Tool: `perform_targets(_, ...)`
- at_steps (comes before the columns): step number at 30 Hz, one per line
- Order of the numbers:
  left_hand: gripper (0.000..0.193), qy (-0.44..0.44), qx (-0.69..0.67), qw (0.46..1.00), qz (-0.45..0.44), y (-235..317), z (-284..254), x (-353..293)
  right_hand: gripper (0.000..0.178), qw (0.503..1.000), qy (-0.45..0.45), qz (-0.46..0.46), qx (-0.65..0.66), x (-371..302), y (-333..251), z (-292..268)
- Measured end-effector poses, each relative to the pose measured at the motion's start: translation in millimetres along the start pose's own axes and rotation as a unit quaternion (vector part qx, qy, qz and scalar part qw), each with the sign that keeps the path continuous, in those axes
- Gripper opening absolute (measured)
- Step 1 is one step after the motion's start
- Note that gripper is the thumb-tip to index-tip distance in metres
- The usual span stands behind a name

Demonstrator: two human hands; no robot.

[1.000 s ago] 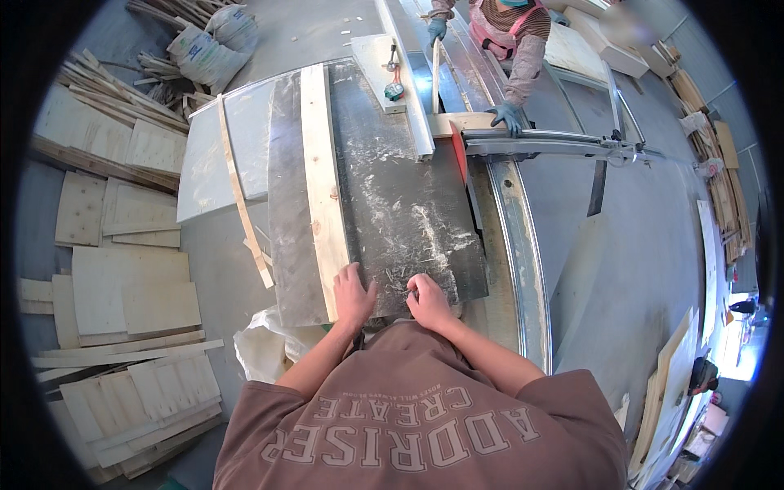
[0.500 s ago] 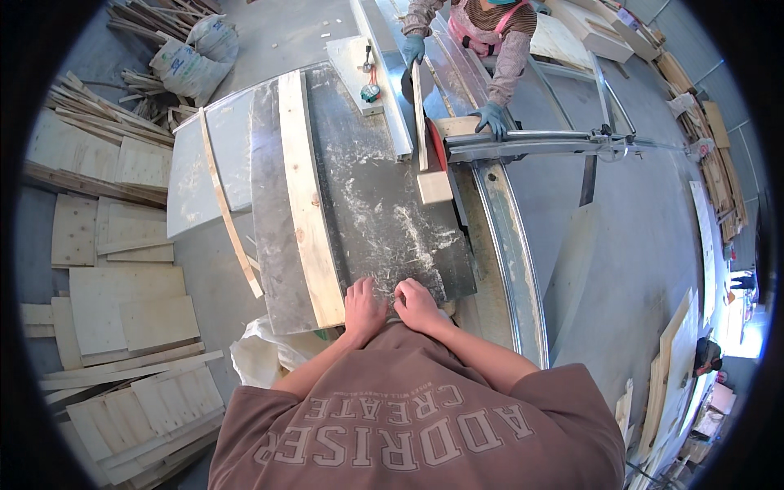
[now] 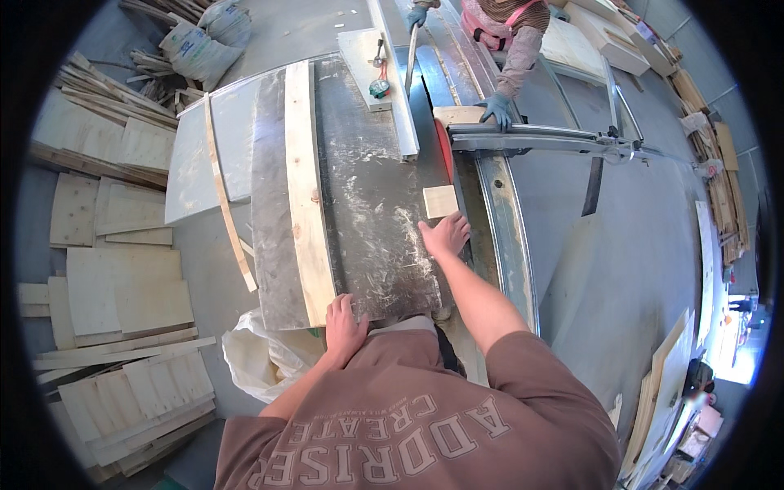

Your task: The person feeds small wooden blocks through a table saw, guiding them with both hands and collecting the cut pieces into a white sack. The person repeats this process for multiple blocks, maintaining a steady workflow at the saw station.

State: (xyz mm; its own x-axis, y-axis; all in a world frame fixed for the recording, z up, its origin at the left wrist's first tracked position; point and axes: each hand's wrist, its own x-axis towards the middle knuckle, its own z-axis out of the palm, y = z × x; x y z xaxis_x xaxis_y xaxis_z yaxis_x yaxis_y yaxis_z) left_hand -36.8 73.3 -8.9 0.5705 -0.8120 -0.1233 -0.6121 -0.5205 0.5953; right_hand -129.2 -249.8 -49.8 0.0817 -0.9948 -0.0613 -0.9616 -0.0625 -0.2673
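My right hand [image 3: 446, 235] is stretched forward over the dark saw table [image 3: 359, 188], thumb and fingers apart. Its fingertips are at the near edge of a small square wood block [image 3: 441, 202]; whether they touch it I cannot tell. The block lies just in front of the red guard strip [image 3: 445, 153] by the saw line. My left hand [image 3: 346, 323] rests on the table's front edge with fingers laid out and nothing in them. Beside it ends a long pale plank [image 3: 310, 188] lying lengthwise on the table.
Across the table a co-worker's gloved hand [image 3: 496, 110] presses on a wood piece [image 3: 459, 117] against a metal fence [image 3: 531, 140]; the other glove [image 3: 416, 17] holds a stick [image 3: 411, 57]. A tape measure [image 3: 379, 87] sits on a board. Stacked boards [image 3: 131, 286] line the left.
My right hand has left my left hand and reached forward to the block. My left hand has shifted left and slightly nearer. The co-worker's stick has moved away from the block.
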Motion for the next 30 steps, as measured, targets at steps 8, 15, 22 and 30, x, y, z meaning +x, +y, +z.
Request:
perform_targets(8,0.063,0.007,0.008,0.999,-0.046,-8,-6,-27,0.091,1.000,-0.015,0.012,0.008,44,-4,20)
perform_targets(15,0.063,-0.011,-0.029,0.999,-0.021,2,10,-4,0.093,0.924,-0.173,-0.339,0.039,-57,18,-25)
perform_targets(22,0.081,-0.102,-0.093,0.990,-0.007,7,44,37,0.093,0.861,-0.207,-0.464,0.029,-96,46,-16)
perform_targets(30,0.072,-0.144,-0.191,0.965,-0.105,-5,87,65,0.090,0.935,-0.224,-0.275,0.031,-123,52,-12)
